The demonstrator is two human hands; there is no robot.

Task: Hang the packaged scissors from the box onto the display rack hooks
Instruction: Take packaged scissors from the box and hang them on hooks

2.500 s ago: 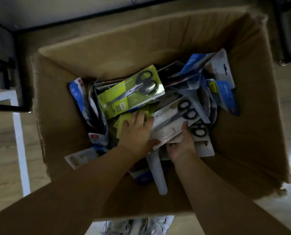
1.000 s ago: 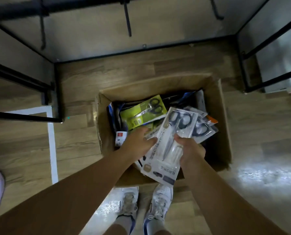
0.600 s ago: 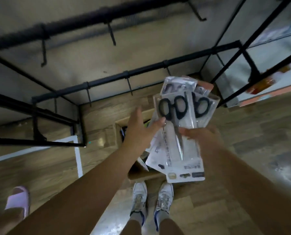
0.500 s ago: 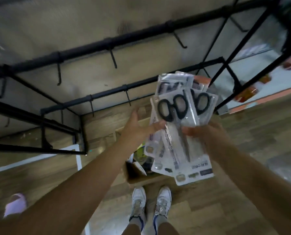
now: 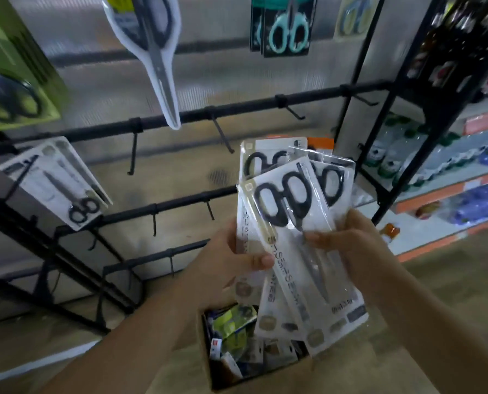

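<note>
I hold a fanned stack of white scissor packs (image 5: 291, 223) with black handles upright in front of the rack. My left hand (image 5: 231, 263) grips the stack's left edge, thumb across the front pack. My right hand (image 5: 348, 240) pinches the right side, fingers on the front. Below them sits the cardboard box (image 5: 208, 354) with more packs inside. The black display rack (image 5: 237, 108) has bare hooks (image 5: 223, 135) on its bars just above the stack.
Packs hang on the rack: a long grey pair (image 5: 157, 52) at the top, teal scissors (image 5: 288, 27), a green pack (image 5: 15, 89) at the left, a white pack (image 5: 58, 180). A shelf with goods (image 5: 436, 166) stands to the right.
Both hands have lifted the stack of packs out of the box up to rack height. My view has swung from the box and floor up to the hooks.
</note>
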